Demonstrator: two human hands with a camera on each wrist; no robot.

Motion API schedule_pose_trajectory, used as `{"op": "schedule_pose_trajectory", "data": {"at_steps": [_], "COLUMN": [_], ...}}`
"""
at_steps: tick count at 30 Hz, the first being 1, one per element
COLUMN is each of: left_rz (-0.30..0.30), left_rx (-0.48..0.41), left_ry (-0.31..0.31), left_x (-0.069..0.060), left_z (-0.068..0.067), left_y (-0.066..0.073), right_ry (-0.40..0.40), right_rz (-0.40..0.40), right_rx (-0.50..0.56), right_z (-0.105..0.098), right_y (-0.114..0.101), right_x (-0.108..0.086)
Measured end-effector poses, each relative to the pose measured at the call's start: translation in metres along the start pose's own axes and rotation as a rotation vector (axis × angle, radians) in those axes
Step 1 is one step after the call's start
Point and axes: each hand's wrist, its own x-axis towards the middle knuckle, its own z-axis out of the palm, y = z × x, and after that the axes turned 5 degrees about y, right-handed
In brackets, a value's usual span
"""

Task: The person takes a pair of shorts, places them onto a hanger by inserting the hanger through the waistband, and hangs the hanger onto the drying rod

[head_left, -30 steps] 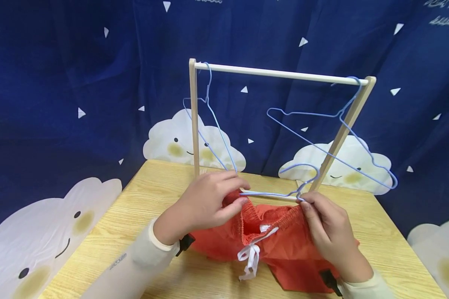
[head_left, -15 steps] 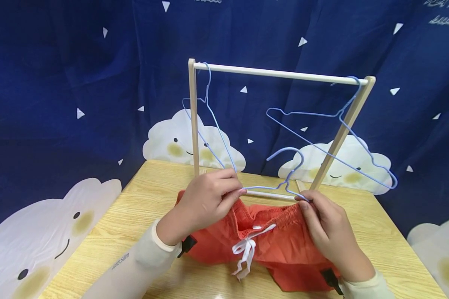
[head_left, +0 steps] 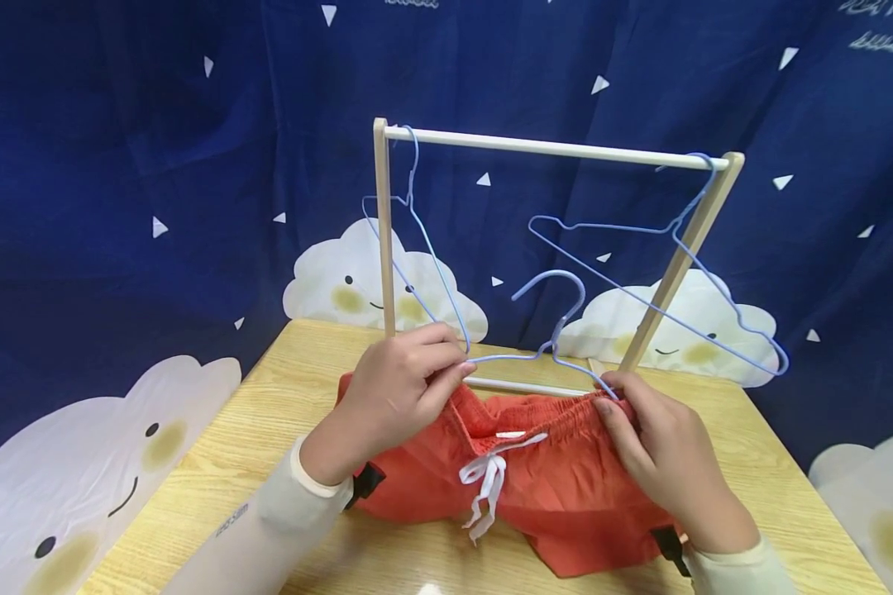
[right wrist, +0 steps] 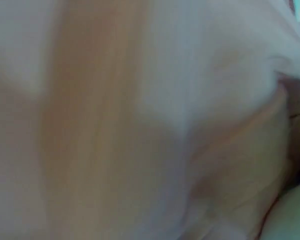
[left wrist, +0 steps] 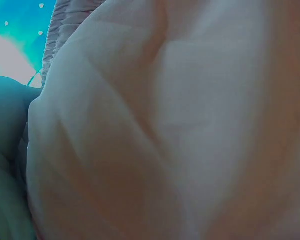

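Note:
Red-orange shorts (head_left: 565, 487) with a gathered waistband and a white drawstring bow (head_left: 485, 475) hang between my hands above the table. A blue wire hanger (head_left: 554, 345) stands hook-up at the waistband, its two ends hidden by my hands and the cloth. My left hand (head_left: 398, 392) pinches the waistband and the hanger's left arm between thumb and fingers. On the other side my right hand (head_left: 666, 446) pinches the waistband at the hanger's right end. Close-up cloth of the shorts (left wrist: 140, 120) fills most of the left wrist view, and blurred fabric also covers most of the right wrist view.
Behind the shorts stands a small rack with a white top rail (head_left: 551, 149) and wooden posts. One blue hanger (head_left: 435, 260) hangs at its left end, another (head_left: 618, 285) at its right. Beneath is a wooden table (head_left: 268, 413); a dark blue curtain (head_left: 156, 124) hangs behind.
The held hanger's hook has moved left and up between my hands. My left hand has shifted slightly left and up, and the waistband is spread wider.

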Motion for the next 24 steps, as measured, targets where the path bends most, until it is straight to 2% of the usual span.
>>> {"op": "schedule_pose_trajectory", "data": {"at_steps": [5, 12, 19, 24], "left_rz": [-0.02, -0.015, -0.046, -0.077], "left_rx": [-0.006, -0.015, -0.002, 0.029], "left_ry": [0.025, 0.031, 0.063, 0.092], "left_x": [0.0, 0.001, 0.002, 0.002], "left_z": [-0.006, -0.009, -0.012, -0.013], "left_y": [-0.004, -0.007, -0.008, -0.008], "right_ry": [-0.004, 0.016, 0.099, 0.198], "right_rz": [0.003, 0.009, 0.037, 0.031], "right_rx": [-0.043, -0.009, 0.063, 0.132], "right_z": [-0.001, -0.004, -0.006, -0.004], "right_y": [0.006, 0.011, 0.018, 0.023], "right_x": [-0.001, 0.0, -0.001, -0.001]}}
